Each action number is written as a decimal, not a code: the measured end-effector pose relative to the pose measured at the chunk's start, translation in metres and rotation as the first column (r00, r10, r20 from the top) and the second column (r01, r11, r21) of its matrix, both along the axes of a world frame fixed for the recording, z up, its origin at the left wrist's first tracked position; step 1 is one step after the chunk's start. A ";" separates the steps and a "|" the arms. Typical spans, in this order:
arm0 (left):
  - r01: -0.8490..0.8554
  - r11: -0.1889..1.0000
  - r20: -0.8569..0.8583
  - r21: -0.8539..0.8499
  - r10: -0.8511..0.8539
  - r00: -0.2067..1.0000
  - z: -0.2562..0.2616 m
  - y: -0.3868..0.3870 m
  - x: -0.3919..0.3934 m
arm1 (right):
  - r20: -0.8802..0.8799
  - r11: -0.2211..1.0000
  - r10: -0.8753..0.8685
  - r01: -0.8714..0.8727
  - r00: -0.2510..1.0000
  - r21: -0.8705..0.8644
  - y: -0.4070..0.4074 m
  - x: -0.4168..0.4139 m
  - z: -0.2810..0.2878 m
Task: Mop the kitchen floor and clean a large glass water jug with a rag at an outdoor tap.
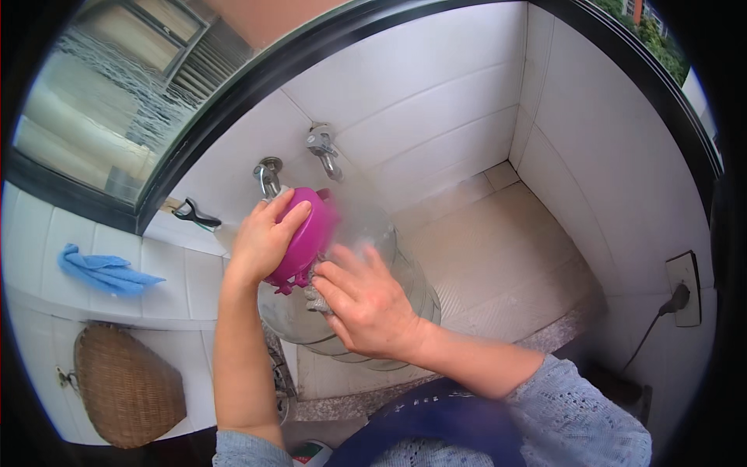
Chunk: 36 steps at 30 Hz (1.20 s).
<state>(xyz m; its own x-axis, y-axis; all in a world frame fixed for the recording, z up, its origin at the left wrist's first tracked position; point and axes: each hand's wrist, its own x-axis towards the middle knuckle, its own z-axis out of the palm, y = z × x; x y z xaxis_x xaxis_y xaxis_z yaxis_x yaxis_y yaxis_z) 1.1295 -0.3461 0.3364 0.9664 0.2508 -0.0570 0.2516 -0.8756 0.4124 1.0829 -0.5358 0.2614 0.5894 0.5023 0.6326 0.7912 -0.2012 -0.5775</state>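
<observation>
My left hand grips a magenta plastic lid or shallow bowl by its edge, tilted on its side. Small tabs stick out along the rim. In my right hand is a crumpled grey cloth, pressed close to the magenta piece's lower rim; the fingers are blurred and hide part of it. Under both hands stands a large clear ribbed jar or bottle, partly covered by my right hand and forearm.
Two metal taps, a nearer one and another, project from the tiled wall. A blue cloth and a wicker basket hang at left. At right a plug sits in a wall socket. The tiled basin has a stone edge.
</observation>
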 end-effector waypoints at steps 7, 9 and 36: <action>-0.083 0.996 -0.060 0.032 0.085 0.995 0.003 -0.007 -0.002 | -0.745 0.902 0.342 0.022 0.573 0.432 0.007 0.101 -0.054; -0.071 0.997 -0.051 0.043 0.073 0.996 -0.003 -0.001 0.000 | -0.854 0.910 0.360 0.058 0.376 0.410 0.012 0.130 -0.070; 0.015 0.992 0.128 -0.123 0.000 0.992 0.001 -0.007 -0.007 | -0.912 0.876 0.410 -0.271 -0.020 0.399 0.041 0.189 -0.096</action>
